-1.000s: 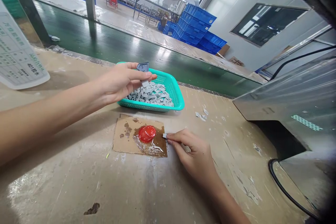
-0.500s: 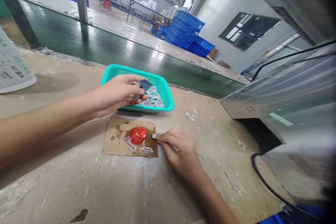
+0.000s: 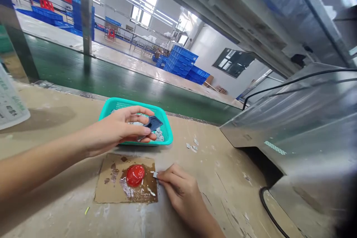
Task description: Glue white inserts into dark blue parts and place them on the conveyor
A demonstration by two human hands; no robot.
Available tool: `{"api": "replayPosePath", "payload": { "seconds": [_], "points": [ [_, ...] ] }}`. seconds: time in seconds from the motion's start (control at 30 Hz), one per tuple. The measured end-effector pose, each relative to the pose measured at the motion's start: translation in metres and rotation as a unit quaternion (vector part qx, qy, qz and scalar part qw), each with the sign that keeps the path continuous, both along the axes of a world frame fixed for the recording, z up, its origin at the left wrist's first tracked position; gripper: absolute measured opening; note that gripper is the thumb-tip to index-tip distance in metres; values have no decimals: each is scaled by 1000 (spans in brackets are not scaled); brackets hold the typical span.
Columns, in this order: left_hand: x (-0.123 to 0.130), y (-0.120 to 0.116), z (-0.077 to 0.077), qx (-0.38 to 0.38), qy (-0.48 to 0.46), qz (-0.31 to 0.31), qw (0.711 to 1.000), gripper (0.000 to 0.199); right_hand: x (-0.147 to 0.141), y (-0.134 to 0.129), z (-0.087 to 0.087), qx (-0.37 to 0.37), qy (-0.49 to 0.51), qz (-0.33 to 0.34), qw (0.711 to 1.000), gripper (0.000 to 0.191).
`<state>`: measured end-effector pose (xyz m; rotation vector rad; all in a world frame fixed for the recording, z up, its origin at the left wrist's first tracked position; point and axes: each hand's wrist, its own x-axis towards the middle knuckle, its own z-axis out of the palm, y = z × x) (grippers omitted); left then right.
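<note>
Both grips pinching — left hand [image 3: 122, 128]: dark part [image 3: 154, 123] | right hand [image 3: 181, 189]: grey piece [image 3: 155, 174], lower centre | many chips [image 3: 159, 134] remaining in basket [image 3: 166, 126]

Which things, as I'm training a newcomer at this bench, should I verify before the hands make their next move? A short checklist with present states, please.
1. Left hand holding the dark piece: ok.
2. Right hand pinching the small grey piece: ok, at its fingertips.
3. Red cap standing on the cardboard: ok.
4. Cardboard dry: not ok, wet patches surround the cap.
5. All loose bits inside the basket: not ok, a few lie on the table.
6. Small grey piece wetted: cannot tell, too small.
</note>
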<state>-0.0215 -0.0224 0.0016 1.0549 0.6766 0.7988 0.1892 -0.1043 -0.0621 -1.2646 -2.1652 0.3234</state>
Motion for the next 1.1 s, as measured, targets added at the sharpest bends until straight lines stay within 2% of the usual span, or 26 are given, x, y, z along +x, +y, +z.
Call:
{"api": "replayPosePath", "payload": {
  "seconds": [0.13, 0.23, 0.3, 0.4, 0.5, 0.6, 0.67, 0.77, 0.93, 1.03, 1.1],
  "points": [
    [-1, 2, 6, -45, -36, 6, 998, 40, -2, 2, -1, -3, 0, 9, 1000, 20],
    [0, 4, 5, -93, -56, -13, 994, 34, -3, 0, -1, -3, 2, 10, 1000, 21],
    [0, 4, 3, -93, -51, -20, 994, 31, -3, 0, 3, -9, 12, 11, 1000, 20],
    [0, 2, 2, -62, 8, -19, 998, 40, 0, 4, 19, -27, 42, -16, 999, 14],
    [-2, -1, 5, -3, 90, -26, 996, 47, 3, 17, 45, -19, 105, -45, 993, 8],
    [-7, -1, 10, 70, 153, -62, 984, 28, -1, 38, 66, -37, 206, -23, 978, 16],
    [-11, 1, 12, 102, 188, -101, 972, 12, -9, 52, 74, -51, 256, -1, 965, 17],
    [-13, 6, 11, 142, 228, -132, 954, 22, -24, 69, 78, -60, 271, 24, 960, 13],
    [-11, 10, 4, 202, 268, -118, 935, 34, -35, 76, 77, -85, 225, 42, 970, 9],
    [-10, 8, 1, 226, 282, -101, 927, 41, -36, 73, 78, -59, 193, 41, 979, 11],
    [-9, 6, 1, 210, 279, -102, 932, 39, -37, 71, 79, -24, 166, 51, 984, 14]
  ]
}}
